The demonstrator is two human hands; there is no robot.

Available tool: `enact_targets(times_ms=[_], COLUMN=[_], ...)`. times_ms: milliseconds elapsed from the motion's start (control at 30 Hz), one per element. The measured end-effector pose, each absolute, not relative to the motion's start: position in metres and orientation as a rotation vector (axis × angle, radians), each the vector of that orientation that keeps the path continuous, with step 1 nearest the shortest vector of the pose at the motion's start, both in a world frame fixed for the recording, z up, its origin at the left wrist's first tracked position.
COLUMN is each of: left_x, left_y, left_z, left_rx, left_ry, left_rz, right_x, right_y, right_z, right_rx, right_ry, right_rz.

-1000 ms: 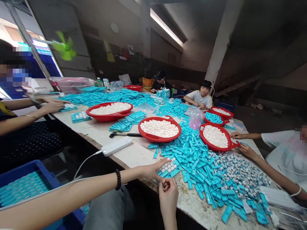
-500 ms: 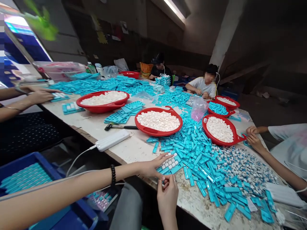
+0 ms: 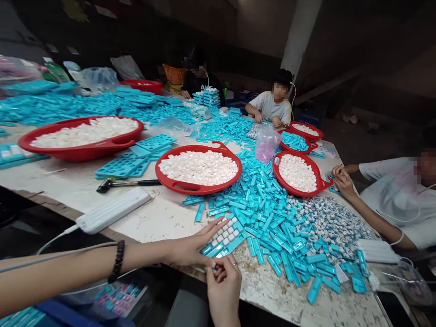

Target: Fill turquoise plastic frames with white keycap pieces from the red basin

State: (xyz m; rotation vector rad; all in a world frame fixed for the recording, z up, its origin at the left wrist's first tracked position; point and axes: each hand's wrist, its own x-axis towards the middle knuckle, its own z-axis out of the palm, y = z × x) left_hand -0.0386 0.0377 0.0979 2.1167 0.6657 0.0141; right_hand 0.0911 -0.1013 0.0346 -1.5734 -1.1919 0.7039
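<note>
A blue tray with rows of white key-like caps (image 3: 225, 235) lies at the table's near edge. Across its left side reaches my left hand (image 3: 190, 245), the index finger stretched along the caps and the thumb at the near corner, steadying the tray. My right hand (image 3: 223, 281) is pinched closed at the tray's near edge, fingertips close to the left thumb; what it pinches is hidden. Beyond and right of the tray spreads a heap of loose blue strips (image 3: 269, 222). A red basin of white caps (image 3: 198, 188) stands just behind.
Other red basins (image 3: 81, 152) (image 3: 299, 193) hold white caps. A hammer (image 3: 126, 183), blue perforated plates (image 3: 119, 164) and a white power strip (image 3: 114, 211) lie left. Small white-and-blue pieces (image 3: 334, 227) spread right. A co-worker's hands (image 3: 344, 181) are at the right edge; two people sit across.
The view has turned right and moved closer, so the table's contents sit further left in the picture. Both my hands stay at the tray in nearly the same pose.
</note>
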Motion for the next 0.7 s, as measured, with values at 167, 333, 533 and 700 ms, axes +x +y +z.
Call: enact_targets(times_ms=[167, 333, 533, 700], left_x=[-0.036, -0.034, -0.034, -0.027], left_y=[0.039, 0.04, 0.04, 0.042], left_z=[0.1, 0.097, 0.092, 0.09], left_rx=[2.087, 2.072, 2.056, 2.01], left_ry=[0.664, 0.619, 0.6, 0.556], left_rz=[-0.038, 0.017, 0.078, 0.171], right_x=[0.091, 0.094, 0.098, 0.096], right_y=[-0.105, -0.107, -0.108, -0.108], right_z=[0.035, 0.034, 0.034, 0.042], right_rx=[-1.549, -1.538, -1.535, -1.568], right_ry=[-1.234, -1.24, -1.245, -1.19], right_rz=[0.606, 0.576, 0.594, 0.674])
